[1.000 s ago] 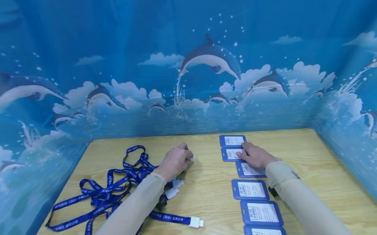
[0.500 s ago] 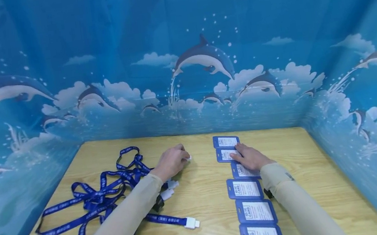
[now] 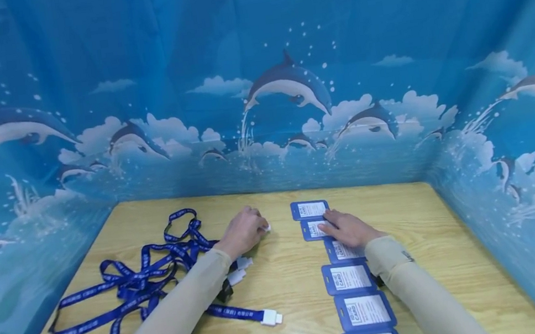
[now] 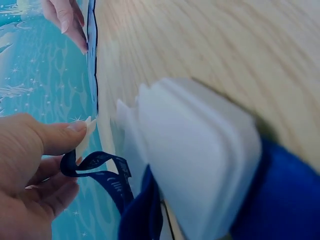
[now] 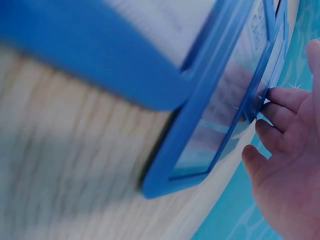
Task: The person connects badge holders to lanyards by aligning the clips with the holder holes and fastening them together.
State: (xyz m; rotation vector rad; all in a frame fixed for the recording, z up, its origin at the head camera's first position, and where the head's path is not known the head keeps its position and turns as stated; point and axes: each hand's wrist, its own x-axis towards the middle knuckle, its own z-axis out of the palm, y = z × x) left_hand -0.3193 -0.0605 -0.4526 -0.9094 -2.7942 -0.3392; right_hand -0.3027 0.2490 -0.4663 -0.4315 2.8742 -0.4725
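My left hand (image 3: 245,231) pinches the white clip (image 3: 267,228) of a blue lanyard between thumb and fingers. In the left wrist view the lanyard's strap (image 4: 112,182) loops down from that grip, and another white clip (image 4: 200,150) looms close to the camera. My right hand (image 3: 350,228) touches the far badge holders, its extended fingers at the right edge of the second one (image 3: 312,230). The farthest badge holder (image 3: 310,209) lies just beyond, and the third (image 3: 345,249) is partly under the hand. In the right wrist view the right fingers (image 5: 282,97) meet a holder's edge.
A tangle of blue lanyards (image 3: 145,276) covers the left of the wooden table (image 3: 291,275), with a loose clip (image 3: 271,317) pointing right. More badge holders (image 3: 350,277) continue the column toward me. A dolphin-print curtain (image 3: 220,111) encloses the table's back and sides.
The badge holder column has shifted toward me, and its far two holders have also slid left, with my right hand following. My left hand keeps its pinch on the clip, nearly still.
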